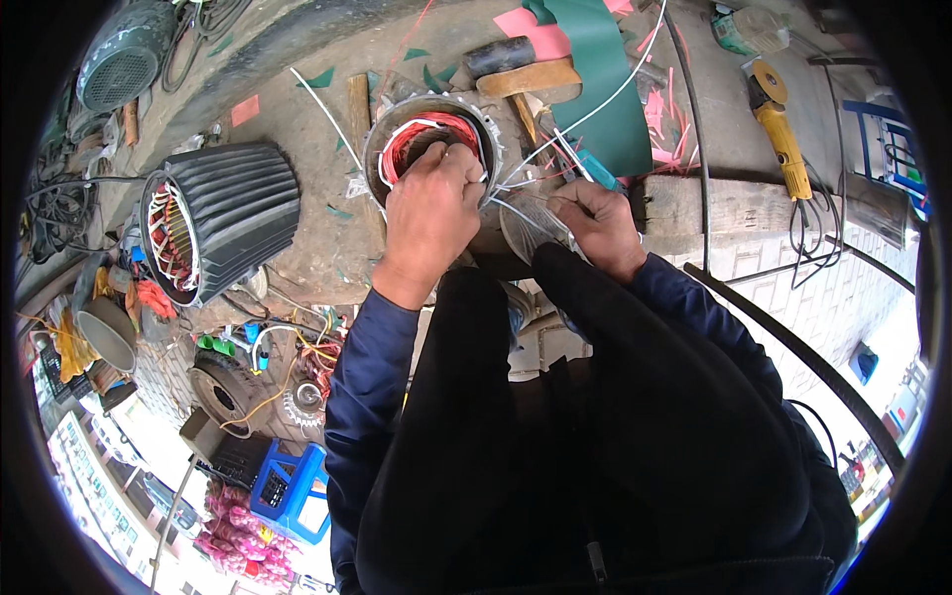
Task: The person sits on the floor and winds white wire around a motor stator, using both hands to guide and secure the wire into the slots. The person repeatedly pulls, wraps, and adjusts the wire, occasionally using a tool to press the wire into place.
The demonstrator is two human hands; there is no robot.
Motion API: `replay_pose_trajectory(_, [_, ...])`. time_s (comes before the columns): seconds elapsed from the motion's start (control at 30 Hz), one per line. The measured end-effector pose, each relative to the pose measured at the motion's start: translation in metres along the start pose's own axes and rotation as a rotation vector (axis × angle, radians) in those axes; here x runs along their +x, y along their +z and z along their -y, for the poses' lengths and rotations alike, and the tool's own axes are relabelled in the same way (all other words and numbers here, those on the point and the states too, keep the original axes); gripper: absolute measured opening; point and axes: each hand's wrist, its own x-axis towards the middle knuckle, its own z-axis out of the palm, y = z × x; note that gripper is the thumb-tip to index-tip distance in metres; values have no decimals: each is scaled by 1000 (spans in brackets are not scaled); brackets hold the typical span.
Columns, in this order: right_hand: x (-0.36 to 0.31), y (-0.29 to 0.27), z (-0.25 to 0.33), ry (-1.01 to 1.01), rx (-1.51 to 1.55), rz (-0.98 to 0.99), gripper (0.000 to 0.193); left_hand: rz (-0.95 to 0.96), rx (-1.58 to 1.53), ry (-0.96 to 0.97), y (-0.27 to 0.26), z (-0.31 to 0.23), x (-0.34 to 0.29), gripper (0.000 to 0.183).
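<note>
In front of my knees stands a round motor stator [497,145] with a ring of red windings [404,149] inside its rim. My left hand [436,203] reaches over the near side of it, fingers curled down at the windings; its fingertips and anything between them are hidden. A thin white cord [523,209] runs from the stator's right edge to my right hand [600,220]. That hand is closed, thumb against curled fingers, gripping the cord. Just beyond it lies a tool with a teal handle [598,170].
A larger finned motor housing [238,213] lies at left. Green sheet [602,89], a wooden piece [531,80] and a dark cylinder [499,58] lie beyond the stator. A yellow angle grinder [780,139] rests at right near a timber beam [729,206]. A blue stool [290,493] stands lower left.
</note>
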Motion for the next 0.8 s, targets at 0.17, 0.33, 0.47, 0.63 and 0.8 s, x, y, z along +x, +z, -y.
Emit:
replay_pose_trajectory(0.17, [-6, -2, -2, -21, -7, 5, 14, 107, -6, -129, -11, -8, 10, 13])
replay_pose_trajectory(0.33, [-2, -5, 5, -48, -133, 101, 15, 213, 9, -181, -16, -9, 21, 17])
replay_pose_trajectory(0.47, [18, 5, 18, -188, -207, 193, 18, 144, -88, -240, -12, -9, 15, 13])
replay_pose_trajectory(0.63, [30, 29, 36, -16, 39, 75, 27, 101, -166, -319, -11, -9, 4, 11])
replay_pose_trajectory(0.8, [35, 32, 32, 164, 212, 151, 18, 94, -154, -310, -13, -16, 5, 15])
